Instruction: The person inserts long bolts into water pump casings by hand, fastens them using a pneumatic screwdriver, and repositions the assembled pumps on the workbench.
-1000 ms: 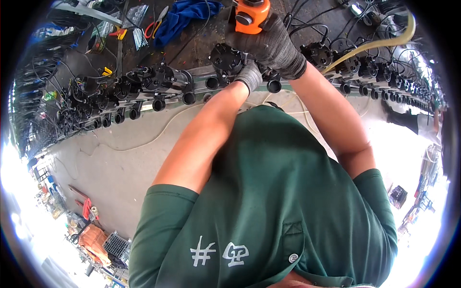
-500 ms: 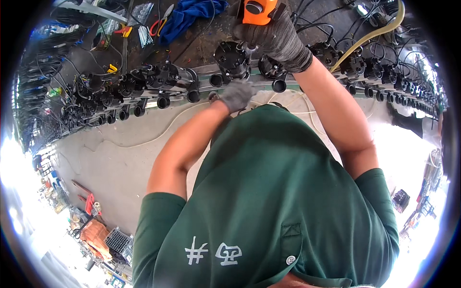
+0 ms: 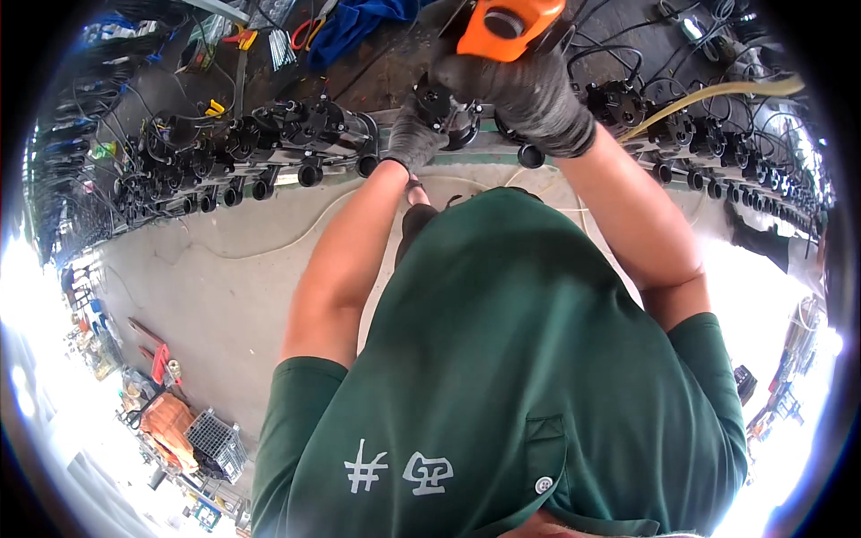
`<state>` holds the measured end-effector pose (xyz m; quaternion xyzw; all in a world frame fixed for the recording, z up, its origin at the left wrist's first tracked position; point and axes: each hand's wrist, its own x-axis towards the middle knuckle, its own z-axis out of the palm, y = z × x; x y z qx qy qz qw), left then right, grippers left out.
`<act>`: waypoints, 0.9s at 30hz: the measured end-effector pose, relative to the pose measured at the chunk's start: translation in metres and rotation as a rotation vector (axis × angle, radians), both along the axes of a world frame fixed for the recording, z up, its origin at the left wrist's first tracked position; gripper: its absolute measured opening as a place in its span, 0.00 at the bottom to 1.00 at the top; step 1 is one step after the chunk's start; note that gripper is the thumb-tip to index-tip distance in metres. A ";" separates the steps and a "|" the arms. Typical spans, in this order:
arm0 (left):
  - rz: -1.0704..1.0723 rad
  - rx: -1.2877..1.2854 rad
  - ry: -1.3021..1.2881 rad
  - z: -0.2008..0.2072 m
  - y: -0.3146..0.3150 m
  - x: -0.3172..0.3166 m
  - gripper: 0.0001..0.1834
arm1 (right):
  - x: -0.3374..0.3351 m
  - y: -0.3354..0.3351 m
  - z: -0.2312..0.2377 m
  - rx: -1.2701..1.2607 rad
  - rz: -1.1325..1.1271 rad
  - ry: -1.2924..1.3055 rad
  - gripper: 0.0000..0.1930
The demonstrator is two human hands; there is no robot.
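My right hand (image 3: 538, 103), in a dark grey knit glove, is closed around an orange and black power driver (image 3: 507, 31) at the top centre. Its working end is hidden behind the glove. Left of it, my gloved left hand (image 3: 415, 134) wraps the side of a black cylindrical housing (image 3: 437, 100) with a round lid, standing at the bench's near edge. The fingers partly cover this housing. Just right of it, mostly under my right hand, is another housing with a short round pipe stub (image 3: 531, 156).
Rows of similar black housings (image 3: 309, 134) line the bench edge on both sides, with black cables behind. A blue cloth (image 3: 359, 27), red-handled pliers (image 3: 309, 34) and yellow-handled cutters (image 3: 242, 38) lie on the bench (image 3: 377, 72). A yellowish hose (image 3: 708, 94) curves at the right.
My left hand has moved up from below the bench edge and taken hold of the black housing. The power driver has shifted slightly right and looks larger.
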<state>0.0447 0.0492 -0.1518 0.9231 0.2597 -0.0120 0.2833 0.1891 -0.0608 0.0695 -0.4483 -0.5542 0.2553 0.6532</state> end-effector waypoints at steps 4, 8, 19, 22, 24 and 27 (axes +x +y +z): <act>-0.012 0.168 -0.272 -0.053 0.011 -0.012 0.43 | -0.025 0.012 -0.012 -0.019 0.043 0.093 0.20; -0.161 0.358 0.047 -0.019 0.002 -0.003 0.38 | -0.026 0.023 -0.021 -0.068 0.107 0.139 0.18; -0.068 0.336 -0.073 -0.019 -0.005 -0.018 0.32 | -0.044 0.033 -0.004 -0.167 0.120 -0.187 0.21; -0.160 0.631 -0.191 -0.025 -0.003 -0.016 0.32 | -0.043 0.029 -0.007 -0.075 0.132 -0.064 0.21; -0.067 0.396 -0.049 -0.027 -0.001 -0.014 0.30 | -0.040 0.022 0.001 -0.045 0.093 -0.049 0.22; -0.029 0.114 0.085 0.006 0.000 -0.006 0.28 | -0.010 -0.017 0.019 -0.062 0.184 0.197 0.26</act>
